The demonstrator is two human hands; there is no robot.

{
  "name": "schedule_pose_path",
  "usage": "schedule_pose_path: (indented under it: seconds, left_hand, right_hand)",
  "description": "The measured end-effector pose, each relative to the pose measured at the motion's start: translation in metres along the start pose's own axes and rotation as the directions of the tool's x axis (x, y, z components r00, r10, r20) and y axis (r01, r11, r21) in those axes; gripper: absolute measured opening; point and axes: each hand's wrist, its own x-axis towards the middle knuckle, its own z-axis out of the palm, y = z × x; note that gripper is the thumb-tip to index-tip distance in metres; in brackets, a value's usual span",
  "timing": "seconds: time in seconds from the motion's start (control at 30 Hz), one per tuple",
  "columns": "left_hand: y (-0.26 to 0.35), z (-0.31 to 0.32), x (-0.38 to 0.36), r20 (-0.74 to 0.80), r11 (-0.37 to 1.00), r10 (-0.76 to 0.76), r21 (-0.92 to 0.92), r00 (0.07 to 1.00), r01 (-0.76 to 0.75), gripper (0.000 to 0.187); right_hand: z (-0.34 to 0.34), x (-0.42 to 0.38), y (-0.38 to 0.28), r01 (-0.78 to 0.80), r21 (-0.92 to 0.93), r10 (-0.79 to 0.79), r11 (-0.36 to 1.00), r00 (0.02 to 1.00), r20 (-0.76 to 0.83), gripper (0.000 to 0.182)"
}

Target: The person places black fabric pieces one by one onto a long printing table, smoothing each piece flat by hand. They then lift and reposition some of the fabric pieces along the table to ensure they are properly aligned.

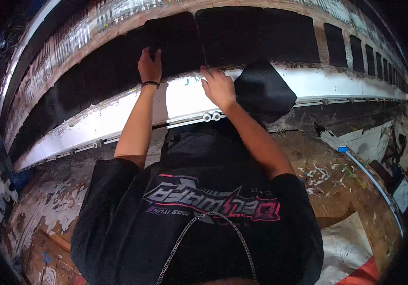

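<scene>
My left hand [150, 67] rests on the lower part of a black fabric panel [175, 40], its thumb and fingers apart. A dark beaded bracelet circles that wrist. My right hand [219, 87] is over the white edge strip [175, 97], its fingertips near the panel's lower corner and its thumb held away from the fingers. Just right of it, a loose black cloth piece [266, 90] hangs across the strip, tilted. Another wide black panel [256, 35] lies flat further right along the board.
More black panels [335, 45] run in a row along the long wooden board [322, 42], curving away both sides. A rail with white rollers [212, 116] follows the near edge. A blue-white pole [373, 173] leans at right over the paint-spattered floor [308, 156].
</scene>
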Motion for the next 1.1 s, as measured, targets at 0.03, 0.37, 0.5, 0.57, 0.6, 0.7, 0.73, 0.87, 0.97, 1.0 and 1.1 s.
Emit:
schedule_pose_path:
  seconds: [0.03,0.37,0.5,0.57,0.6,0.7,0.73,0.87,0.97,1.0,1.1]
  left_hand:
    - [0.0,-0.001,0.0,0.0,1.0,0.0,0.0,1.0,0.0,0.05]
    - [-0.01,0.004,0.003,0.016,0.998,0.049,0.026,0.999,-0.049,0.057]
    - [-0.008,0.004,0.002,-0.021,0.994,0.1,0.054,0.995,-0.099,0.057]
    - [-0.01,0.004,0.003,-0.007,0.994,0.089,0.061,0.996,-0.089,0.057]
    - [-0.011,0.005,0.003,0.005,0.995,0.078,0.067,0.997,-0.078,0.057]
    - [-0.014,0.005,0.002,0.032,0.997,0.033,0.067,0.999,-0.035,0.057]
    - [-0.015,0.006,0.001,0.032,0.997,0.033,0.067,0.999,-0.035,0.057]
    - [-0.013,0.004,0.002,0.036,0.998,0.037,0.048,0.999,-0.038,0.059]
    - [0.007,-0.009,0.0,-0.04,0.995,0.073,0.073,0.997,-0.069,0.059]
    - [0.021,-0.013,0.002,-0.155,0.979,0.165,0.149,0.974,-0.142,0.059]
    - [0.059,-0.018,0.009,-0.027,0.919,0.372,0.156,0.928,-0.363,0.058]
  right_hand:
    - [0.0,0.0,0.0,0.0,0.0,0.0,1.0,1.0,0.0,0.045]
    - [0.006,-0.001,0.002,-0.006,0.035,0.006,0.999,1.0,-0.007,0.046]
    - [0.007,0.0,0.002,-0.017,0.032,0.017,0.999,1.0,-0.002,0.046]
    - [0.005,-0.001,0.002,-0.007,0.041,0.007,0.999,1.0,-0.001,0.046]
    - [0.005,-0.001,0.002,0.004,0.05,-0.004,0.999,1.0,-0.002,0.046]
    - [0.004,0.0,-0.001,0.01,0.008,-0.01,1.0,1.0,0.0,0.047]
    - [0.004,0.0,-0.001,0.01,0.009,-0.01,1.0,1.0,0.0,0.047]
    - [0.0,0.0,-0.004,0.001,-0.023,-0.001,1.0,1.0,0.003,0.05]
    - [0.0,0.001,-0.005,-0.019,-0.012,0.02,1.0,0.999,0.038,0.051]
    - [0.001,0.002,-0.003,-0.02,-0.007,0.02,1.0,0.999,0.041,0.051]
    - [0.001,0.004,0.0,0.006,-0.005,-0.005,1.0,0.999,0.05,0.049]
